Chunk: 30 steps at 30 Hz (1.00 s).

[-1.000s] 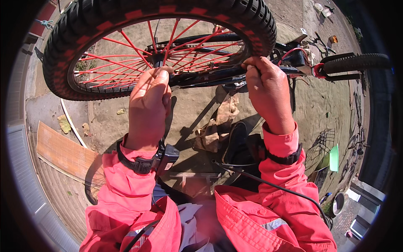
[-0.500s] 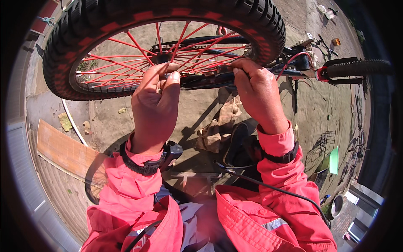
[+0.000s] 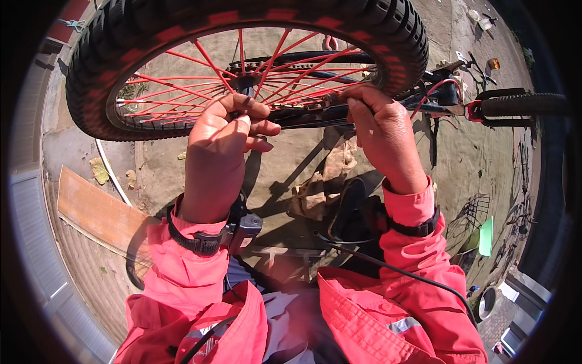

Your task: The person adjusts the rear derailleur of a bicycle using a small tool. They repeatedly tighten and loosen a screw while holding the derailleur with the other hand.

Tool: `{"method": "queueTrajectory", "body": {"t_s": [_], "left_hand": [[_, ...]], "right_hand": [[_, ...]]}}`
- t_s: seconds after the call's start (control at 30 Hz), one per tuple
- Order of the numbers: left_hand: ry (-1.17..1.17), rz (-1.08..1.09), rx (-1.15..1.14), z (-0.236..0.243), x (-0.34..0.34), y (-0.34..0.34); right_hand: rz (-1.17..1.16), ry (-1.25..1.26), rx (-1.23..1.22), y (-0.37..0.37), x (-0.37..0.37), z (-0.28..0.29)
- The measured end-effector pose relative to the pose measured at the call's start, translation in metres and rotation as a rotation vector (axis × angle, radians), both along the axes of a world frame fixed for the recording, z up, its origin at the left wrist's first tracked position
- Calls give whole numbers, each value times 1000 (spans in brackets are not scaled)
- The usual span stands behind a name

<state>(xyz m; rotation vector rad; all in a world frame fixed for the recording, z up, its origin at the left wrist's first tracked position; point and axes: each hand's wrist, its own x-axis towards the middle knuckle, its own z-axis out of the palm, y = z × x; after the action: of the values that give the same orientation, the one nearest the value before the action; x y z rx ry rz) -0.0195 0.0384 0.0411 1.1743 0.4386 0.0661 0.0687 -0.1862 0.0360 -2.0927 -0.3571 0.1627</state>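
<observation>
A bicycle wheel with a black knobbly tyre and red spokes fills the upper view, its bike lying over. My left hand is just below the wheel hub. Thumb and forefinger are pinched on something small and dark that I cannot make out, while the other fingers stick out loosely. To its right, my right hand is closed at the black frame tube, by the wheel's lower right rim. Its fingertips are partly hidden, so what they grip does not show.
A second wheel and the handlebar area lie to the right. Below the frame is crumpled brown cloth or paper. An orange-brown board lies at left, and a green sheet at right. A black cable crosses my right sleeve.
My left hand's lower fingers have spread out to the right, and the hand has shifted slightly left of the hub. My right hand stays by the frame. The whole view has shifted slightly.
</observation>
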Motion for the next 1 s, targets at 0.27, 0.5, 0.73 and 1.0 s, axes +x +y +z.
{"method": "queueTrajectory", "body": {"t_s": [0.27, 0.5, 0.73, 1.0], "left_hand": [[27, -85, 210, 2, -1, -5], [-58, -192, 750, -8, 5, -14], [-12, -152, 717, -8, 7, -17], [-73, -173, 717, -15, 8, -16]], "right_hand": [[32, -116, -13, 4, 0, -6], [41, -217, -11, 6, -4, -7], [71, -161, -15, 7, -5, -2], [303, 56, -186, -20, 0, 23]]}}
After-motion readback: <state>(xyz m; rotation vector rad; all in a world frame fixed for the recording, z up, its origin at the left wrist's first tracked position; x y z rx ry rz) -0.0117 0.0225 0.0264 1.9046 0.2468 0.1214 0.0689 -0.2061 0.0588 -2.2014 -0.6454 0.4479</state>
